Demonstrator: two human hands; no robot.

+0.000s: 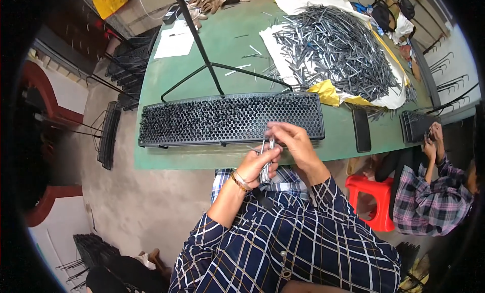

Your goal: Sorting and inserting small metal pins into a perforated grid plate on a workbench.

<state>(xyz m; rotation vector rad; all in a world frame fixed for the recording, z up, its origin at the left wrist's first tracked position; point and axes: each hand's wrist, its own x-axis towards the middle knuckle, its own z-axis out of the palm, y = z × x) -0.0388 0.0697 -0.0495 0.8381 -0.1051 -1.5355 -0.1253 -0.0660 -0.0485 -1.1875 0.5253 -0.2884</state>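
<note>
My left hand [258, 166] is closed round a bunch of thin metal pins [264, 172], which stick out above and below the fist. Just above it, my right hand [297, 144] has its fingers pinched at the upper ends of the pins, gripping one. Both hands are at the front edge of a long black perforated rack [310, 116] lying on the green table. Dark pin ends crowd the rack's left and middle holes, while bare round holes show toward its right end. A black rod frame [214, 75] rises from its back edge.
A large heap of metal pins [338, 55] lies on a white and yellow sack at the back right of the table [222, 40]. Nearby are a black phone [361, 130], a paper sheet [174, 40] and loose pins. A co-worker sits right, by a red stool [386, 207].
</note>
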